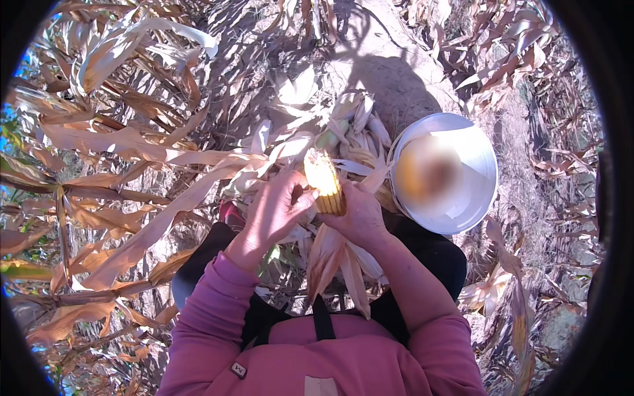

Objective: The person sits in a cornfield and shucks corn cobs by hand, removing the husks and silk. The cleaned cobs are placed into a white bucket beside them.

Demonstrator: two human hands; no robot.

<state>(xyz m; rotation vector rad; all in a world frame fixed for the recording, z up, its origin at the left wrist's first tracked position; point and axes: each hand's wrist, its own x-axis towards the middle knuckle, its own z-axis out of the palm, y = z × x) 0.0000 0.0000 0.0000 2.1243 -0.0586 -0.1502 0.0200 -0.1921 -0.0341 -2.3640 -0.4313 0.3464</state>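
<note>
A yellow ear of corn (pixel 333 201), its upper part glaring in the sun, stands tilted between my two hands. Around its lower end my right hand (pixel 362 212) is closed. My left hand (pixel 281 201) is closed at the ear's left side, thumb against the kernels; its other fingers are partly hidden. Peeled-back dry husk (pixel 333 261) hangs below the ear toward my lap. Just beyond the ear lies a heap of loose pale husks (pixel 360 129).
To the right stands a white bucket (pixel 479 168), with blurred yellow and brown contents. Dry corn stalks and leaves (pixel 125 148) crowd the left side, some reaching close to my left arm. Dry leaf litter (pixel 522 53) covers ground at the far right. My dark-clad knees flank the husks.
</note>
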